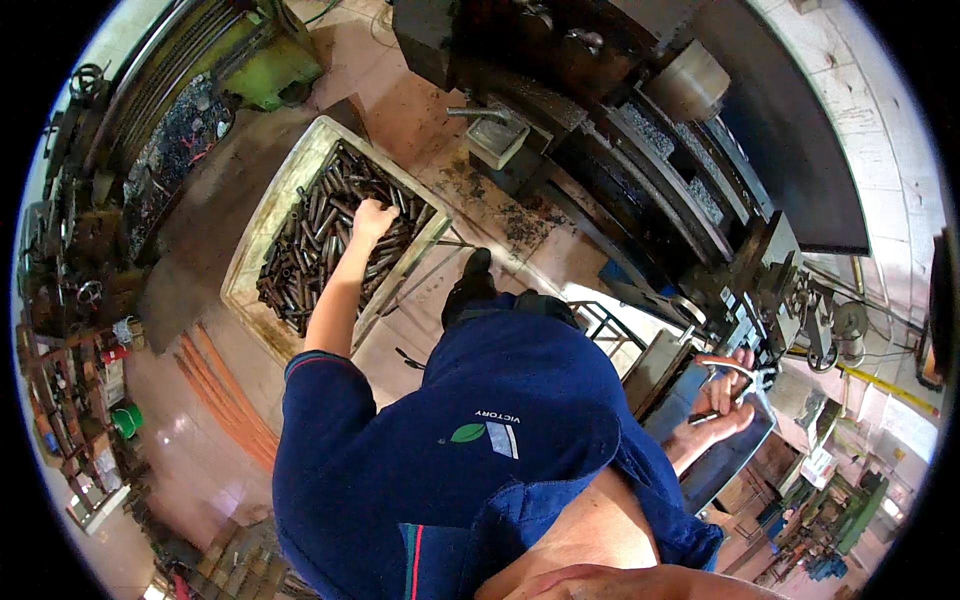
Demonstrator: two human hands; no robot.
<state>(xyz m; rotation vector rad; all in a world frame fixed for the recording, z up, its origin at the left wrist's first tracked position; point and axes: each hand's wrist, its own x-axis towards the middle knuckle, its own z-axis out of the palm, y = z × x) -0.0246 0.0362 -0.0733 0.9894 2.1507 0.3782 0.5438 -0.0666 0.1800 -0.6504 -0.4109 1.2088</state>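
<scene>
Steel tube pieces (330, 235), short and dark, lie heaped in a pale rectangular crate (262, 215) on the workshop floor (210, 440) at the left of the view, piled loosely and crossing one another at many angles. The left hand (372, 218) reaches down into the heap with its fingers curled, apparently closing on one or more pieces, though what it grips is hidden under the knuckles. These pieces look rigid and fairly heavy for their size, probably oily and slippery, with possibly sharp cut ends, so a grip around the mid-length seems safest. Farther right stands a dark lathe (640, 150). The right hand (722, 405) is closed on a curved orange-handled tool (728, 366) beside the machine.
</scene>
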